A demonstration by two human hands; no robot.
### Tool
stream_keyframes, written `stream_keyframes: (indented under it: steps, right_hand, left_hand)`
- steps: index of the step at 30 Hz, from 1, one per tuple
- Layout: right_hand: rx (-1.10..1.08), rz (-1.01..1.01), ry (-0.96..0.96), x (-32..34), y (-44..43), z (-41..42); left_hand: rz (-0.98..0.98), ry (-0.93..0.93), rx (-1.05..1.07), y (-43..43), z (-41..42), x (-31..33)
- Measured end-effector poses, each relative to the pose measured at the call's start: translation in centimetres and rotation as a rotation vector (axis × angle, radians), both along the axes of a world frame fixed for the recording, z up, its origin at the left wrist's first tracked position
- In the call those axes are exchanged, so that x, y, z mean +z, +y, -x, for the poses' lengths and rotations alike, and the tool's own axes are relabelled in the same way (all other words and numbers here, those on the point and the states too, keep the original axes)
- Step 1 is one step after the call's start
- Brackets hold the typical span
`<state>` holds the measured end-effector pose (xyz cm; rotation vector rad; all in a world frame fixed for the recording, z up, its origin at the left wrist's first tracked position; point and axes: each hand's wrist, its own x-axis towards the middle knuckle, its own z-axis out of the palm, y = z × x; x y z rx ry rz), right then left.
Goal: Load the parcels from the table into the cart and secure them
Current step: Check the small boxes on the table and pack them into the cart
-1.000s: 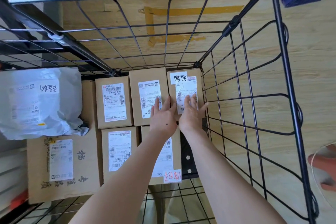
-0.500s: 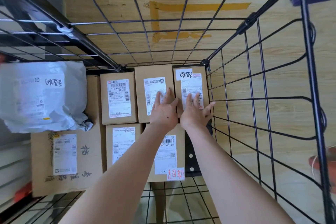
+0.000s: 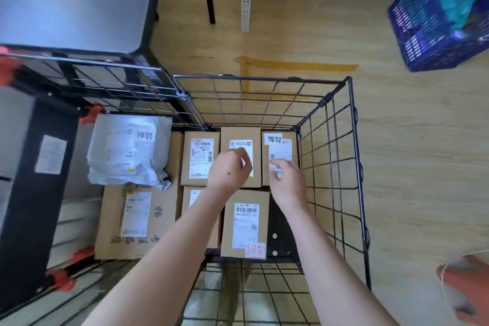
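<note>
A black wire cart (image 3: 264,79) holds several labelled cardboard parcels. Three small boxes stand along its far side: left (image 3: 201,159), middle (image 3: 239,135) and right (image 3: 280,151). Another box (image 3: 244,222) lies nearer me. A large box (image 3: 137,219) fills the left side, with a white plastic mailer bag (image 3: 127,151) on top of it. My left hand (image 3: 230,169) hovers over the middle far box with loosely curled fingers, holding nothing. My right hand (image 3: 287,182) is over the right far box, fingers also loosely curled and empty.
A grey table (image 3: 74,0) stands at the upper left beside the cart. A blue plastic crate (image 3: 436,24) sits on the wooden floor at the upper right. A white power strip (image 3: 246,8) lies on the floor beyond the cart. Red clamps (image 3: 90,115) mark the cart's left frame.
Both hands lay flat on the two far boxes before; now they are drawn back slightly with fingers curled. The view has pulled up and away from the cart.
</note>
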<state>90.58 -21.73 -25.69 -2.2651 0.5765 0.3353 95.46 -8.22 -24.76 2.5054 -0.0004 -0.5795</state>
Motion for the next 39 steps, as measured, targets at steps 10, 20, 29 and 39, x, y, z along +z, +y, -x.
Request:
stream_keyframes:
  steps: [10,20,29,39]
  right_hand:
    - [0.311,-0.004,-0.251,19.9,0.0,0.3]
    - [0.650,0.019,-0.362,34.8,2.1,5.1]
    - [0.960,0.013,-0.408,42.7,4.2,11.3]
    - [1.207,-0.086,-0.469,46.5,7.9,21.6]
  left_hand:
    - [0.143,-0.299,0.069,0.9,3.4,18.2]
    - [0.122,-0.484,0.294,2.7,11.6,33.1]
    - [0.046,-0.617,0.536,4.2,22.3,41.2]
    - [0.002,-0.743,0.845,6.2,36.9,44.7]
